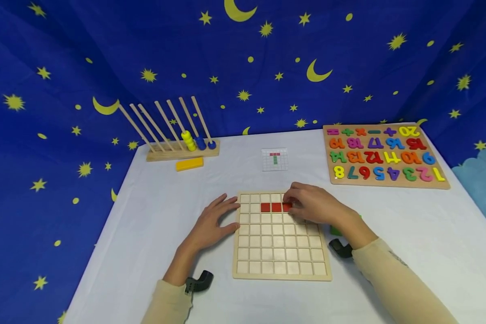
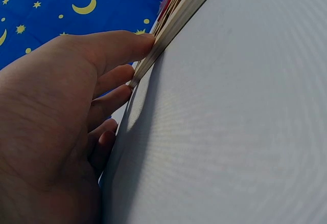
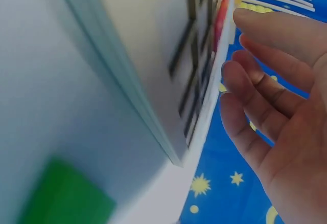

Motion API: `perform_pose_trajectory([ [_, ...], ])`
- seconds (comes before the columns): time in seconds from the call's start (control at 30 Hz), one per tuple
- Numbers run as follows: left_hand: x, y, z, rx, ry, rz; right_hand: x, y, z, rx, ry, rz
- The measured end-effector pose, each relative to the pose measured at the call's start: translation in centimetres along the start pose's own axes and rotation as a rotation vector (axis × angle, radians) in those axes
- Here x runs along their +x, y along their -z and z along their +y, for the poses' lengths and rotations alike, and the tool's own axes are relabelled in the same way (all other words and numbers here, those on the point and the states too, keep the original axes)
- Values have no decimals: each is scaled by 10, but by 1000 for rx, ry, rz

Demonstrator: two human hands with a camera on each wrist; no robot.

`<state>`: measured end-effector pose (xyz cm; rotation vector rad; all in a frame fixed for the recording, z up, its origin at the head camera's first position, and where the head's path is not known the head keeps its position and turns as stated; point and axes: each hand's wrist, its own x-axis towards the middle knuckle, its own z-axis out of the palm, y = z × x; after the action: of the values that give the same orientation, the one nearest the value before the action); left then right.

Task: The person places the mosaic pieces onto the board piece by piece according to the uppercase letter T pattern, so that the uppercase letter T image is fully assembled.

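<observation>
Red square tiles [image 1: 276, 207] lie toward twelve o'clock on the gridded board [image 1: 279, 241]; left hand [image 1: 211, 225], outspread, touches ten; right hand [image 1: 315, 204], loosely bent, covers one.

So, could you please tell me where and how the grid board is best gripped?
I'd take the grid board by its left rim and right rim, one hand coming from each side: it lies flat, its straight edges look thick enough to pinch, and the left hand already touches one. That should leave the red tiles undisturbed.
</observation>
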<state>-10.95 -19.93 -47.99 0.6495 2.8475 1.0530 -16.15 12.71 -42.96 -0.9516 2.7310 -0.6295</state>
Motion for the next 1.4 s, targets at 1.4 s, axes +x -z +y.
perform_pose_trajectory([
  [1.4, 1, -1, 0, -3, -17, 8, -90, 13, 32, -58, -124, 60],
])
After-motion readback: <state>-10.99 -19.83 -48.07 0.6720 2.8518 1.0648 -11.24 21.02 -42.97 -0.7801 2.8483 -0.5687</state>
